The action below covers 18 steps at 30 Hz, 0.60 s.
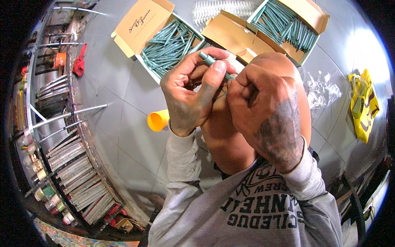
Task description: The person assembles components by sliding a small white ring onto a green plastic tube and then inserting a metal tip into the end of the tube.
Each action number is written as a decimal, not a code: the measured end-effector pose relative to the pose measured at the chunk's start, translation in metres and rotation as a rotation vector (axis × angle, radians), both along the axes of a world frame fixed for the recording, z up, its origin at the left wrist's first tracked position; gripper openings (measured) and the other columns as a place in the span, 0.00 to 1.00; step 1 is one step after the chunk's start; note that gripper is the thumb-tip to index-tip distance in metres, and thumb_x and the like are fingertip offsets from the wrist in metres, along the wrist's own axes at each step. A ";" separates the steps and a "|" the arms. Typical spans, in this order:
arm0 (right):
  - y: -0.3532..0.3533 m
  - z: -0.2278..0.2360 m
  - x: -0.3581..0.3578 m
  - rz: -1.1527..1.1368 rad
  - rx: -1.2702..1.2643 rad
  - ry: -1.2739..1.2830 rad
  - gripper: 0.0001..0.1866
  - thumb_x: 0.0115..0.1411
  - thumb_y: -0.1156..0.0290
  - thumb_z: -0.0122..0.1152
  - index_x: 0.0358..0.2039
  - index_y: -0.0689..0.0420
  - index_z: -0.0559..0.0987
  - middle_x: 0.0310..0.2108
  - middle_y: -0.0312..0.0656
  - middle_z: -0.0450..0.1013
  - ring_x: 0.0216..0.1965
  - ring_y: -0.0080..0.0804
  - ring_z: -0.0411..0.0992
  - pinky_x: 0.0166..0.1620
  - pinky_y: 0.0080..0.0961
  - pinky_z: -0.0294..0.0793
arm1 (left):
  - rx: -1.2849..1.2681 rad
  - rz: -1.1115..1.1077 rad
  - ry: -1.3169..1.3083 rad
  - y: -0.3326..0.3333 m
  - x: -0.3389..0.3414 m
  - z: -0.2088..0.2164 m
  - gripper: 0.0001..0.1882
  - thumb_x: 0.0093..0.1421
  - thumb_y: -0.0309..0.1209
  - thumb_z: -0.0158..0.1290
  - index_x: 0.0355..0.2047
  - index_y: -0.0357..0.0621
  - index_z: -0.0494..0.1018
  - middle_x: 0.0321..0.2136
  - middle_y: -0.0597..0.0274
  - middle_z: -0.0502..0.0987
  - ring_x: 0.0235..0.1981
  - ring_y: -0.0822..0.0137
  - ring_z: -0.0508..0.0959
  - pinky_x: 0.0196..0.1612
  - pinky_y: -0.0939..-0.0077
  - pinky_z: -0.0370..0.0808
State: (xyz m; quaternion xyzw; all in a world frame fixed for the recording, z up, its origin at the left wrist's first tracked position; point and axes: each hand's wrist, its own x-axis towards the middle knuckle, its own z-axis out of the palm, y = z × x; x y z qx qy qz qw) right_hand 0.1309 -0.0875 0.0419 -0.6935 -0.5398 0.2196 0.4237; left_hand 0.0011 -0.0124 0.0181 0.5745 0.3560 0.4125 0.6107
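Note:
A slim teal pen [208, 60] slants between my hands, above my bent knees. My left hand [191, 88] is closed around it, with the thumb pressing along its side and the upper end sticking out by the forefinger. My right hand [267, 107] is closed in a pinch at the pen's lower end, and the fingertips partly cover that end. Beyond my hands, an open cardboard box [142, 24] holds a loose heap of similar teal pens [168, 45]. Farther right, a second open box [314, 14] contains more teal pens [284, 26], lying mostly in rows.
A yellow cup [158, 120] lies on the grey tiled floor [135, 140] near my left wrist. Crumpled clear plastic [323, 90] and a yellow bag [364, 107] are to the right. Along the left runs a rack with stacked slats [84, 177], protruding metal bars and a red cloth [79, 61].

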 end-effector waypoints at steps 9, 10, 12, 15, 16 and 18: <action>0.001 0.005 0.000 0.074 0.125 -0.157 0.09 0.56 0.75 0.61 0.20 0.60 0.73 0.13 0.45 0.66 0.15 0.37 0.69 0.22 0.31 0.66 | -0.092 -0.100 -0.021 0.004 -0.001 0.000 0.15 0.61 0.22 0.61 0.48 0.31 0.75 0.34 0.59 0.83 0.36 0.77 0.81 0.43 0.85 0.77; 0.001 0.007 0.000 0.097 0.159 -0.209 0.09 0.56 0.75 0.61 0.20 0.60 0.73 0.13 0.46 0.66 0.15 0.39 0.69 0.23 0.32 0.67 | -0.104 -0.104 -0.054 0.005 -0.001 -0.002 0.15 0.61 0.22 0.61 0.48 0.31 0.75 0.35 0.59 0.83 0.35 0.77 0.81 0.43 0.85 0.77; 0.000 0.012 0.001 0.116 0.132 -0.236 0.10 0.56 0.74 0.61 0.20 0.60 0.74 0.14 0.47 0.67 0.17 0.42 0.70 0.24 0.34 0.68 | -0.130 -0.113 -0.122 0.006 0.000 -0.007 0.15 0.61 0.24 0.62 0.47 0.31 0.75 0.36 0.60 0.82 0.35 0.77 0.81 0.41 0.85 0.78; 0.002 0.014 0.002 0.085 0.052 -0.233 0.10 0.55 0.73 0.62 0.19 0.61 0.74 0.16 0.47 0.69 0.21 0.45 0.71 0.28 0.37 0.69 | -0.133 -0.119 -0.104 0.010 -0.005 -0.013 0.12 0.64 0.26 0.59 0.45 0.31 0.75 0.35 0.60 0.82 0.33 0.77 0.81 0.38 0.84 0.79; 0.004 0.010 0.002 0.062 0.093 -0.280 0.10 0.54 0.73 0.63 0.19 0.61 0.74 0.17 0.47 0.69 0.23 0.45 0.71 0.30 0.37 0.70 | -0.128 -0.097 -0.109 0.009 -0.003 -0.013 0.11 0.66 0.27 0.58 0.44 0.31 0.75 0.35 0.60 0.82 0.33 0.77 0.81 0.37 0.83 0.79; 0.007 0.008 0.004 0.053 0.085 -0.269 0.11 0.53 0.73 0.63 0.18 0.61 0.73 0.18 0.47 0.69 0.25 0.45 0.72 0.32 0.38 0.70 | -0.120 -0.050 -0.117 0.005 -0.002 -0.012 0.11 0.69 0.30 0.54 0.42 0.31 0.75 0.33 0.59 0.81 0.31 0.76 0.81 0.35 0.83 0.79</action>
